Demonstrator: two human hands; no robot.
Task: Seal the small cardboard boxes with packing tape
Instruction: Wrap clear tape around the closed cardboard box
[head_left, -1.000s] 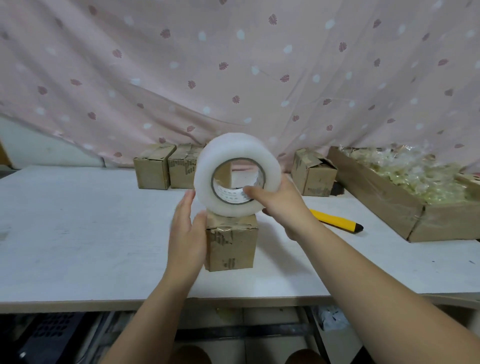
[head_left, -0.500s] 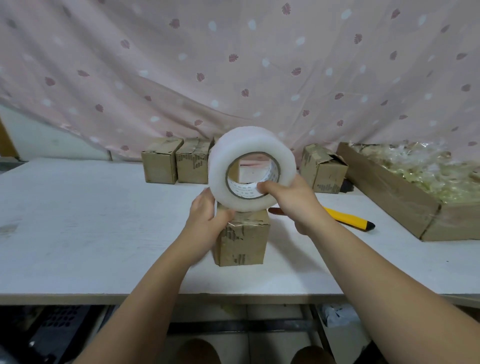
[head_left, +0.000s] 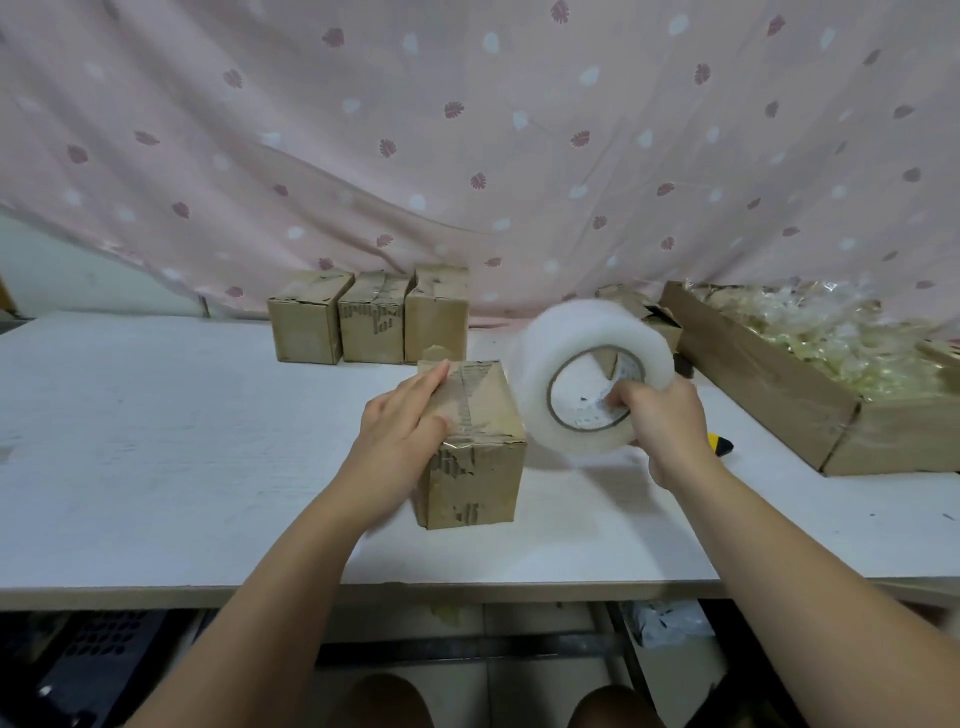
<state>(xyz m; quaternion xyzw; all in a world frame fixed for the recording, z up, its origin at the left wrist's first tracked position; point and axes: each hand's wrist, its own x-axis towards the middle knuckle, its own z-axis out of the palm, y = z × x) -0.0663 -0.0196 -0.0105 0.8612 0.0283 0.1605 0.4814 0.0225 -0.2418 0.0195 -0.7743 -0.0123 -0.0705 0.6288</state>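
A white table (head_left: 156, 441) is carrying everything. One small cardboard box (head_left: 475, 483) is standing upright near the middle of its near half. A row of three similar boxes (head_left: 371, 327) is standing side by side along the far edge, left of centre. Another box (head_left: 662, 327) is sitting far right of them, partly hidden behind the tape roll (head_left: 540, 374). A long cardboard tray (head_left: 753, 384) holding clear-wrapped pieces is lying at an angle on the right side. The yellow-and-black end of a utility knife (head_left: 719, 446) is showing between tray and near box.
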